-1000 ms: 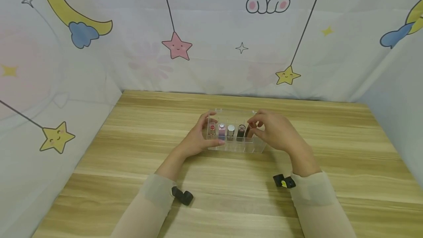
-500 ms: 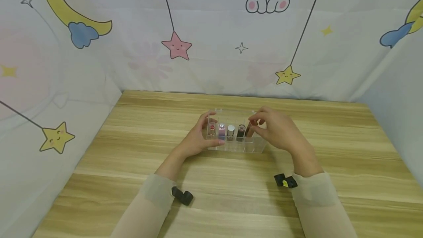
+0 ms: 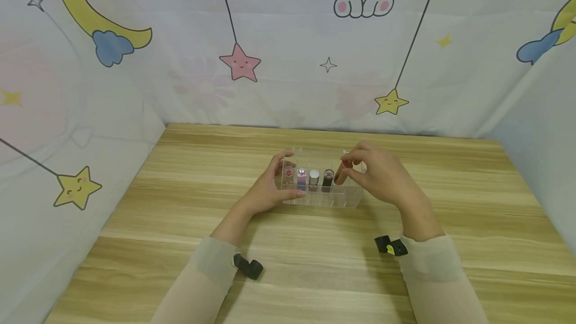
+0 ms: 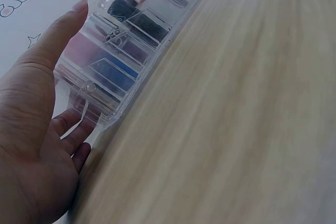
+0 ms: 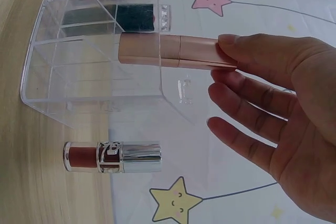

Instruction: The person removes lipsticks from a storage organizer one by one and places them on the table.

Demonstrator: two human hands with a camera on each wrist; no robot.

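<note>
A clear plastic lipstick organizer (image 3: 321, 200) stands on the table. My left hand (image 3: 266, 190) grips its left end, thumb along the front and fingers behind. Between thumb and index finger, my right hand (image 3: 383, 174) pinches the upper end of a rose-gold lipstick tube (image 5: 173, 51). That tube tilts, its lower end still within the organizer's upper part in the right wrist view. To its left in the slots stand a black lipstick (image 3: 328, 182), a silver-capped one (image 3: 314, 179), a pink-and-blue one (image 3: 302, 179) and a clear tube with red (image 3: 289, 175).
A lip gloss (image 5: 113, 157) with a silver cap and reddish tube stands beyond the organizer's right end, hidden behind my right hand in the head view. The wooden table (image 3: 315, 274) meets a printed cloth backdrop (image 3: 288, 99) behind.
My right hand has risen and moved slightly right, drawing the rose-gold lipstick tube partly up out of its slot. My left hand and the organizer stay in place.
</note>
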